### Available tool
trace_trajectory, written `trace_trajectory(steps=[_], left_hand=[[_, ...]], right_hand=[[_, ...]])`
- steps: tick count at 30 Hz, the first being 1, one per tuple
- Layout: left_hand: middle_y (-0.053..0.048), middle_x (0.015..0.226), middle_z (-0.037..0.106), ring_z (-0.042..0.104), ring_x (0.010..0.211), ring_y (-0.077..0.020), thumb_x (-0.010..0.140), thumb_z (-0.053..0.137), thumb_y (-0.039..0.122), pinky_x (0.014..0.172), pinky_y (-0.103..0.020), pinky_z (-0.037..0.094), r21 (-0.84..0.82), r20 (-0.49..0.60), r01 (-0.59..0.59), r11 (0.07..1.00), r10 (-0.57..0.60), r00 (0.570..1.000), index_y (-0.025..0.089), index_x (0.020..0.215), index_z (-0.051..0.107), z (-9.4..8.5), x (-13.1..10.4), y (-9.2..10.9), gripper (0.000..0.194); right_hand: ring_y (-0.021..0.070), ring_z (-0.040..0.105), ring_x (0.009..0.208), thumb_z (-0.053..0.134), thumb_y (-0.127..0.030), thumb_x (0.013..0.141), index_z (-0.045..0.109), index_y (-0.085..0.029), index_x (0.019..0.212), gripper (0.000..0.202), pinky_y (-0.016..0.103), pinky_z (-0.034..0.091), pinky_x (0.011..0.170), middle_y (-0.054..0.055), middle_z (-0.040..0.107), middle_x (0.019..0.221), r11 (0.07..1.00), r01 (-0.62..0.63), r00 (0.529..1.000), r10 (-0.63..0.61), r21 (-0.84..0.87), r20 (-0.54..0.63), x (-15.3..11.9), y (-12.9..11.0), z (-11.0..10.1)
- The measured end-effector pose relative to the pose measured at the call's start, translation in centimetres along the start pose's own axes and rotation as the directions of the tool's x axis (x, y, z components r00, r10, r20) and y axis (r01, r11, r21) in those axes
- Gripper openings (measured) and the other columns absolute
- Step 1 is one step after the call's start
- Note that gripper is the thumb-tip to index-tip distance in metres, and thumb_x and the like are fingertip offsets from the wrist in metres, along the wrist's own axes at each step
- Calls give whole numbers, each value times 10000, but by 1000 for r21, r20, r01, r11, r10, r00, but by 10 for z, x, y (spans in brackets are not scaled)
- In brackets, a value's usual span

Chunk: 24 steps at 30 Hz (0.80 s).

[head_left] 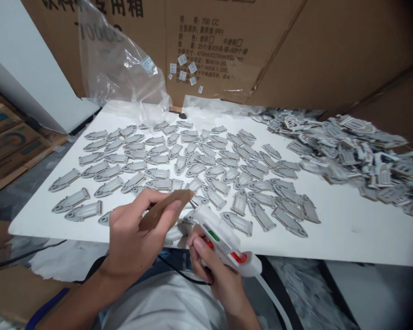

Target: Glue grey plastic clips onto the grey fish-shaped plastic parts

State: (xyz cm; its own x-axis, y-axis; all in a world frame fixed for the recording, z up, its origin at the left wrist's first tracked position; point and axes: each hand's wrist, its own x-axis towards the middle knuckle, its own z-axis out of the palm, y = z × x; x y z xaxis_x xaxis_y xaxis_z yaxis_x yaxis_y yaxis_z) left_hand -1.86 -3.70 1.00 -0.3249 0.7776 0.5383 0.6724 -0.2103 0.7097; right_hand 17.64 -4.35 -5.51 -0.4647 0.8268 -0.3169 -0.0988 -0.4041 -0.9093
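My left hand (134, 233) pinches a flat brown piece of cardboard (160, 211) between thumb and fingers, tilted above the table's front edge. My right hand (213, 266) is wrapped round a white hot glue gun (220, 233) with a red trigger and a green panel. The gun's nozzle is at the cardboard's upper right corner; whether they touch I cannot tell. A white glue stick (273, 293) sticks out of the gun's back end. Behind both hands, many grey arch-shaped cutouts (239, 201) lie spread over the white table (333, 229).
A heap of similar grey cutouts (351, 146) covers the table's right back. Large cardboard boxes (213, 46) stand along the back, with a clear plastic bag (120, 64) hanging at the left. A black cable (182, 275) runs below the hands. Flattened cardboard (13, 137) is at the left.
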Motion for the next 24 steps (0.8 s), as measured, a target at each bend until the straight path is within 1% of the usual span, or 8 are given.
trace_trajectory(steps=[4,6,8,10,13,15,22,24], left_hand=[[94,663,675,538,511,-60,985,775,172,524,-171,425,-16,31,-17,1000,18,999,225,921,713,0,2,1,103],[97,661,672,529,513,-60,984,777,168,530,-171,428,-10,22,-21,1000,21,1000,228,923,713,-2,2,1,107],[99,660,668,520,511,-61,981,785,165,543,-172,439,6,18,-26,1000,26,1000,231,924,710,-3,2,2,115],[104,657,668,526,500,-61,979,785,158,550,-175,452,1,50,-34,999,34,998,237,943,713,-4,2,2,112],[102,659,676,539,499,-64,990,781,175,552,-185,458,4,43,-37,999,37,998,239,964,725,-6,2,1,89],[98,664,674,520,499,-62,991,781,180,527,-189,429,18,37,-52,998,51,998,237,955,725,-7,2,0,88],[108,671,680,495,488,-53,985,792,165,513,-182,417,26,56,-94,995,92,994,242,968,723,-8,5,0,105],[101,675,686,523,499,-62,984,802,197,513,-187,434,56,7,-54,997,54,999,247,956,720,-10,6,-1,99]], right_hand=[[36,269,480,641,-717,1049,620,-178,987,544,220,192,517,-95,350,553,998,10,999,-12,-61,-42,0,-1,2],[44,291,498,634,-716,1055,623,-178,999,541,225,209,531,-89,366,552,994,16,999,-21,-104,-46,0,-2,3],[50,299,518,647,-736,1039,612,-179,959,564,234,213,536,-80,378,567,992,-1,996,-11,-128,-86,0,1,2],[55,306,534,661,-754,1022,584,-183,893,590,242,218,540,-70,382,578,991,-21,991,3,-130,-133,-1,6,1],[59,334,572,675,-740,1021,564,-183,857,592,239,239,567,-58,392,609,990,-20,989,0,-137,-147,-3,14,-1],[61,340,583,688,-740,1013,579,-183,873,585,235,233,568,-55,395,620,989,-22,987,-1,-146,-159,-4,15,-2],[46,275,506,656,-729,1037,605,-188,959,550,236,173,524,-82,355,569,995,2,997,-9,-97,-72,-1,2,2],[41,251,490,634,-705,1058,614,-186,1002,522,232,167,522,-94,339,556,998,32,998,-34,-62,-45,0,1,2]])
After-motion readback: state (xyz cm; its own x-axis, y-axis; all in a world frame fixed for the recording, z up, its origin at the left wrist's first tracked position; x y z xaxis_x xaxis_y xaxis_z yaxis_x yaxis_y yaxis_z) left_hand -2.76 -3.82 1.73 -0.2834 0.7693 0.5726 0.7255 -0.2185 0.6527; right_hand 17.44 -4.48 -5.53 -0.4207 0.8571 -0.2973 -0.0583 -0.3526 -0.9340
